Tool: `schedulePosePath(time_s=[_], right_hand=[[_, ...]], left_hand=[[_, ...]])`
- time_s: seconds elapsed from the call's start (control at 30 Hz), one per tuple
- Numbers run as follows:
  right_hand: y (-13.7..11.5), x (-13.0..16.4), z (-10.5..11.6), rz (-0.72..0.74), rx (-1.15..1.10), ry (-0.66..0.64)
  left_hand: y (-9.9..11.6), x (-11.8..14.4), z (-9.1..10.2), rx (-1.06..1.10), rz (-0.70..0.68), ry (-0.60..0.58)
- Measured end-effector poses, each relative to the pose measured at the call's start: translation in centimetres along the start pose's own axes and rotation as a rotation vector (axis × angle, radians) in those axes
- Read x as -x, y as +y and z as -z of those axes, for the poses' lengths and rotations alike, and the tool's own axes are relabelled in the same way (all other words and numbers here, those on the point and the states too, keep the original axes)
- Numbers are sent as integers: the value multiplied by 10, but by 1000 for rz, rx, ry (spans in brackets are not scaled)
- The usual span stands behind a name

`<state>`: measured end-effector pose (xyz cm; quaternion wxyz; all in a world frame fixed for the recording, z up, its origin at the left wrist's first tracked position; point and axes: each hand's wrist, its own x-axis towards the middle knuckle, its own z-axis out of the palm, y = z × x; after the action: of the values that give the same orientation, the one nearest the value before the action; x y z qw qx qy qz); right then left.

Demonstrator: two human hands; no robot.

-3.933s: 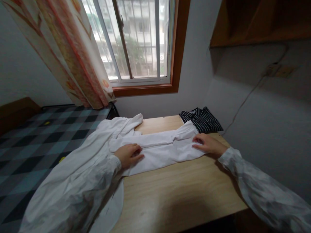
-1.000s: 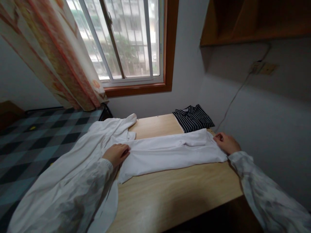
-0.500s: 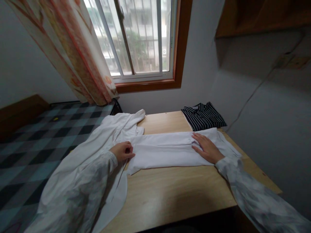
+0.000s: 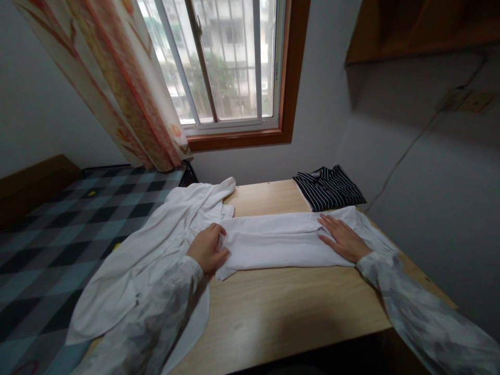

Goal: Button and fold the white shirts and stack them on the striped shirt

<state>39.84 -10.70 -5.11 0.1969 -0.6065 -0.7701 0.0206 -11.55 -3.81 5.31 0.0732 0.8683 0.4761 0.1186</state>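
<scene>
A white garment, folded into a long strip, lies across the wooden table. At its left end my left hand has its fingers curled closed on the cloth edge. Flat on the right part of the strip rests my right hand, fingers extended and a little apart. Some loose cloth of the strip spreads beyond the right hand. A second white shirt, unfolded and rumpled, lies left of the strip and partly under my left forearm.
A folded black-and-white striped shirt sits at the table's back right corner. The wooden table adjoins a bed with a checked cover. Behind are a window and a curtain; a shelf hangs at upper right.
The folded strip and both hands have shifted slightly right. My left hand has closed in over the strip's left end. The right hand still lies flat on the cloth.
</scene>
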Motion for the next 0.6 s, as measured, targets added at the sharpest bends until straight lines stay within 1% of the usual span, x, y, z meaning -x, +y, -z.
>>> schedulePosePath(time_s=[0.07, 0.1, 0.13, 0.17, 0.23, 0.33, 0.4, 0.5, 0.57, 0.6], right_hand=[[-11, -3, 7, 8, -2, 31], [-19, -4, 12, 27, -3, 58], [-27, -5, 16, 55, -4, 88], [-37, -6, 20, 91, -9, 115], [-53, -8, 25, 163, -30, 139], [-65, -6, 23, 211, -94, 117], [-64, -5, 18, 207, -146, 109], [-58, -3, 11, 200, -194, 112], [-54, -2, 8, 206, -189, 109], [-52, -2, 7, 212, -179, 105]], left_hand=[[11, -5, -6, 8, -84, 109], [16, -9, -10, 8, -133, 128], [20, -12, -14, 1, -173, 121], [23, -15, -18, -11, -195, 92], [24, -20, -25, -44, -197, 11], [17, -21, -27, -40, -151, -69], [9, -17, -23, 25, -75, -116], [-3, -12, -16, 153, 22, -260], [-8, -11, -14, 173, 46, -360], [-10, -11, -15, 154, 65, -385]])
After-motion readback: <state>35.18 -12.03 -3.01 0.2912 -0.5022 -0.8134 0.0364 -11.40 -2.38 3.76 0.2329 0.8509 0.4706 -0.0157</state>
